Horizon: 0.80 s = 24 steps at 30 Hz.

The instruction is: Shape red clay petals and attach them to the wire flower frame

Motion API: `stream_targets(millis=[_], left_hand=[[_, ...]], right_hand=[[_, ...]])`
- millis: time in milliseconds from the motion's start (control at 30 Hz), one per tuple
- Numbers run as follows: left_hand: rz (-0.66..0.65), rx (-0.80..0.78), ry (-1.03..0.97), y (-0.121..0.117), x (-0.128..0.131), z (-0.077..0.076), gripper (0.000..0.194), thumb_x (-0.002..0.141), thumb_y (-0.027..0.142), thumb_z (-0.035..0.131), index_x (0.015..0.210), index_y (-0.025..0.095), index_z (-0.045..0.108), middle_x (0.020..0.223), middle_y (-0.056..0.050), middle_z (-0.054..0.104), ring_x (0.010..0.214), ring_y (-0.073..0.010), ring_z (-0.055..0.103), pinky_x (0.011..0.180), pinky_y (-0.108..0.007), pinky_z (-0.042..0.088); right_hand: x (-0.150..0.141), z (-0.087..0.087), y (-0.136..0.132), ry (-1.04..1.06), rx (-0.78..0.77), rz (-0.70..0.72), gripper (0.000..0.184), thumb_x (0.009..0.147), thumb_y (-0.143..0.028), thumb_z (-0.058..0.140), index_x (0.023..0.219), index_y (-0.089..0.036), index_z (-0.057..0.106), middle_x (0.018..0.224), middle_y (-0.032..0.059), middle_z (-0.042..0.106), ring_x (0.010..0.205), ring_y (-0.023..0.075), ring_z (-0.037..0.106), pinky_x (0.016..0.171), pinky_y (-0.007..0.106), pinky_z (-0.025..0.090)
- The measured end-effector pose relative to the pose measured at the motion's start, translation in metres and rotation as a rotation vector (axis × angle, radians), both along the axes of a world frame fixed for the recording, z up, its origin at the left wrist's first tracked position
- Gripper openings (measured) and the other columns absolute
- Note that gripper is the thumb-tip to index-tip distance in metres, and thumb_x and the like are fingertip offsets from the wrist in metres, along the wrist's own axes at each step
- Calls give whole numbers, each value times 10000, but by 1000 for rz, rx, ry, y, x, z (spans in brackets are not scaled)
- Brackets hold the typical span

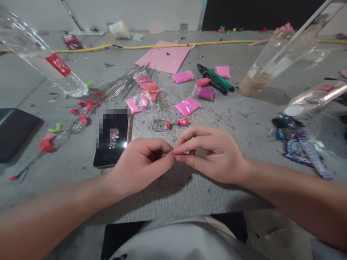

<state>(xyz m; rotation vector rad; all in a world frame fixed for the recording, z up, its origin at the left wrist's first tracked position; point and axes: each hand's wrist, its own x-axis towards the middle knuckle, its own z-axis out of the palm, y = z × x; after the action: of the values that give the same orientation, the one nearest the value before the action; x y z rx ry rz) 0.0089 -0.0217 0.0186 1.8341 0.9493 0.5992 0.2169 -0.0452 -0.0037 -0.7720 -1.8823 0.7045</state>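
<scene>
Low over the grey table, my left hand point(148, 164) and my right hand point(214, 153) meet at their fingertips. Between them is a tiny red piece of modelling clay point(176, 156), pinched by both hands and mostly covered by the fingers. Just beyond the hands lies a small wire frame point(158, 125) with red and pink clay bits point(182, 121) on its stem. A phone point(112, 137) with a lit screen rests by my left hand. Pink clay packets point(187, 105) are spread out past the wire frame.
Green-handled pliers point(217, 80), a bundle of thin wires point(124, 83) and pink paper point(164, 57) lie farther back. Clear bottles stand left point(54, 65) and right point(257, 77). Red clay flowers point(47, 142) are at left, keys with a charm point(300, 151) at right. A yellow cable point(162, 46) crosses behind.
</scene>
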Motion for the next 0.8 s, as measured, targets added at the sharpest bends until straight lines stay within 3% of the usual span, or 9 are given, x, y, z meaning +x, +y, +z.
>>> stream_targets(millis=[267, 367, 467, 667, 800], left_hand=[[-60, 484, 128, 1, -4, -1, 225, 867, 156, 620, 645, 191, 621, 552, 41, 614, 478, -82, 505, 490, -221, 387], [-128, 613, 172, 2, -8, -1, 186, 906, 192, 624, 723, 212, 650, 608, 33, 666, 505, -98, 549, 521, -238, 416], [-168, 695, 190, 1, -10, -2, 149, 935, 204, 615, 796, 219, 667, 675, 20, 698, 565, -114, 597, 549, -243, 437], [-127, 732, 208, 11, -11, -8, 129, 954, 225, 616, 839, 185, 658, 680, 4, 667, 595, -130, 599, 585, -260, 439], [-289, 729, 343, 23, -12, -11, 153, 970, 268, 583, 917, 170, 688, 765, -27, 673, 657, -160, 618, 612, -280, 465]], right_hand=[[-1, 0, -3, 193, -436, 77, 138, 819, -187, 833, 935, -190, 758, 949, 39, 724, 857, 148, 692, 610, 222, 539], [0, 2, -1, 262, -664, 124, 197, 774, -211, 871, 920, -182, 741, 914, 30, 726, 825, 142, 688, 623, 224, 570], [0, 1, 2, 341, -859, 177, 250, 740, -239, 896, 901, -180, 715, 851, 11, 716, 741, 129, 678, 542, 204, 562], [1, -1, 7, 444, -712, 146, 223, 738, -173, 894, 885, -188, 727, 815, -12, 705, 754, 103, 662, 674, 213, 577], [0, -2, 9, 429, -664, 37, 215, 749, -227, 891, 873, -187, 719, 756, -27, 670, 677, 90, 616, 600, 206, 534]])
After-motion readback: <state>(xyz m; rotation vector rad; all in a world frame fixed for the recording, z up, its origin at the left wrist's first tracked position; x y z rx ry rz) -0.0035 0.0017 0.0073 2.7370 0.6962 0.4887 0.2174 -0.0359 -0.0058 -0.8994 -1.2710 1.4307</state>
